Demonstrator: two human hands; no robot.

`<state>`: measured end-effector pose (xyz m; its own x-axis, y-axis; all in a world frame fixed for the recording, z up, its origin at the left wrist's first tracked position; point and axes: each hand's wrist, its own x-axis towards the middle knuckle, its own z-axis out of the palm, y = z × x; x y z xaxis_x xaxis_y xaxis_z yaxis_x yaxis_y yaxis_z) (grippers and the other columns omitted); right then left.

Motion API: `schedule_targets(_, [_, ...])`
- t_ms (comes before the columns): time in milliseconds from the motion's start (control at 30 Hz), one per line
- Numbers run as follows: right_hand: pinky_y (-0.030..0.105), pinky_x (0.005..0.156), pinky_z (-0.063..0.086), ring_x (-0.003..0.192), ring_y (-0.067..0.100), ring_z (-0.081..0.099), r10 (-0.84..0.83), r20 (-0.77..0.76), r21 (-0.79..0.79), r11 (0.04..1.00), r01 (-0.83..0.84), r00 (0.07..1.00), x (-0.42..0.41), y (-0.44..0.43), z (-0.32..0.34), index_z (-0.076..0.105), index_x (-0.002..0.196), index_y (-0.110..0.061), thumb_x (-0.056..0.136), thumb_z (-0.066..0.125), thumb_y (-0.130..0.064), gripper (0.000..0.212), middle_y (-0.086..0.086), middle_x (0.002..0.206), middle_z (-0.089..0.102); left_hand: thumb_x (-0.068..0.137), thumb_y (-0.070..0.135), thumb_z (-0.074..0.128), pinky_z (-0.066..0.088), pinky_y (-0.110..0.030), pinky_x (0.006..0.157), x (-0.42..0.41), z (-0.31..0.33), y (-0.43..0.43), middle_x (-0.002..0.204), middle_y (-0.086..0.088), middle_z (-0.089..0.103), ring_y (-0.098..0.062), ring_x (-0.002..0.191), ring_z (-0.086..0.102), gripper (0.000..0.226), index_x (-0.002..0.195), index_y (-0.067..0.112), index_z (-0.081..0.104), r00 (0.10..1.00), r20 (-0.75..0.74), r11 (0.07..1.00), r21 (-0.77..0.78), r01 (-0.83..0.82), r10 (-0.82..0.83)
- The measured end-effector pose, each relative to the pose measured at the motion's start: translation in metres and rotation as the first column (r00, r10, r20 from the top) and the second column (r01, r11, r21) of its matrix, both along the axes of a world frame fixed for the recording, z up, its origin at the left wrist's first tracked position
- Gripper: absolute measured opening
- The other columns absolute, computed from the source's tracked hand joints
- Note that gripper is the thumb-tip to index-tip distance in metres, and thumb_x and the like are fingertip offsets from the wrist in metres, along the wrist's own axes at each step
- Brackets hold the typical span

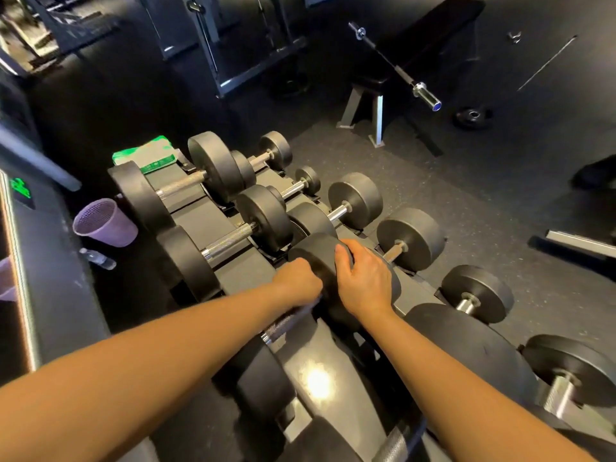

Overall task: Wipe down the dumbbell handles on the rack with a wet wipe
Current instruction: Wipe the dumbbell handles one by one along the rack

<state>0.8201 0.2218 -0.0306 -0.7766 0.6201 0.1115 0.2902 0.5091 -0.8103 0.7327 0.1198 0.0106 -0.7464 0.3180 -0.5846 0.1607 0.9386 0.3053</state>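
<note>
Mid-job: left hand (pixel 297 281) fisted round one knurled dumbbell handle (pixel 286 324), wipe not visible, right hand (pixel 364 282) gripping its head (pixel 315 258); other handles (pixel 230 241) on the rack (pixel 320 358) probably pending.

Nothing actually readable here, tbh. Some white print on the green wipes pack (pixel 146 154) at the far end of the rack (pixel 248 273), but way too blurry to make out a brand or any words. Same deal with the glowing green marking (pixel 20 189) on the dark panel (pixel 29 204) at the left edge: smeared, half cut off, could be letters or digits, can't tell which.
</note>
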Motion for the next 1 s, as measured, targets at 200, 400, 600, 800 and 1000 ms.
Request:
schedule_targets(200, [0.032, 0.067, 0.036, 0.078, 0.019, 0.058, -0.02, -0.015, -0.019, 1.0, 0.02, 1.0, -0.002, -0.001, -0.002, 0.062, 0.094, -0.02, 0.096, 0.027, -0.054, 0.048, -0.01, 0.081, 0.056, 0.107, 0.019, 0.024, 0.058, -0.051, 0.094, -0.024, -0.016, -0.013, 0.111, -0.03, 0.071, -0.042, 0.102, 0.072, 0.046, 0.126, -0.011, 0.055, 0.686, 0.662, 0.946, -0.117, -0.302, 0.302])
schedule_targets(400, [0.035, 0.07, 0.044, 0.08, 0.017, 0.059, -0.015, -0.026, -0.027, 1.0, 0.014, 1.0, -0.001, -0.001, 0.0, 0.063, 0.097, -0.023, 0.097, 0.027, -0.054, 0.047, -0.01, 0.083, 0.059, 0.103, 0.022, 0.049, 0.054, -0.036, 0.077, -0.013, -0.007, -0.025, 0.105, -0.014, 0.072, -0.027, 0.087, 0.067, 0.027, 0.111, 0.003, 0.067, 0.954, 0.058, 0.945, -0.135, 0.299, -0.294])
schedule_targets(600, [0.035, 0.068, 0.041, 0.077, 0.019, 0.057, -0.014, -0.023, -0.026, 1.0, 0.014, 1.0, 0.0, -0.001, 0.002, 0.055, 0.088, -0.026, 0.097, 0.029, -0.053, 0.038, -0.011, 0.079, 0.056, 0.093, 0.02, 0.062, 0.057, -0.042, 0.076, 0.006, 0.033, -0.042, 0.09, -0.016, 0.071, -0.033, 0.083, 0.066, 0.02, 0.093, 0.004, 0.072, 0.751, -0.179, 0.769, -0.238, 0.594, -0.635])
schedule_targets(800, [0.036, 0.068, 0.041, 0.081, 0.021, 0.061, -0.001, -0.014, -0.014, 1.0, 0.0, 1.0, -0.001, 0.0, -0.001, 0.064, 0.099, -0.021, 0.096, 0.028, -0.054, 0.049, -0.005, 0.084, 0.063, 0.085, 0.013, 0.074, 0.053, -0.024, 0.066, -0.005, 0.041, -0.032, 0.075, 0.004, 0.069, -0.005, 0.066, 0.063, 0.008, 0.091, 0.013, 0.07, 0.889, -0.002, 0.88, 0.145, 0.453, -0.458])
schedule_targets(1000, [0.033, 0.066, 0.038, 0.077, 0.019, 0.059, -0.02, -0.028, -0.017, 1.0, 0.019, 0.999, -0.001, 0.0, -0.002, 0.062, 0.094, -0.021, 0.096, 0.028, -0.054, 0.047, -0.011, 0.079, 0.056, 0.083, -0.002, 0.072, 0.056, -0.028, 0.057, -0.005, 0.02, -0.028, 0.071, -0.005, 0.067, -0.015, 0.063, 0.066, 0.016, 0.076, 0.011, 0.064, 0.986, 0.126, 0.986, 0.14, 0.089, -0.107])
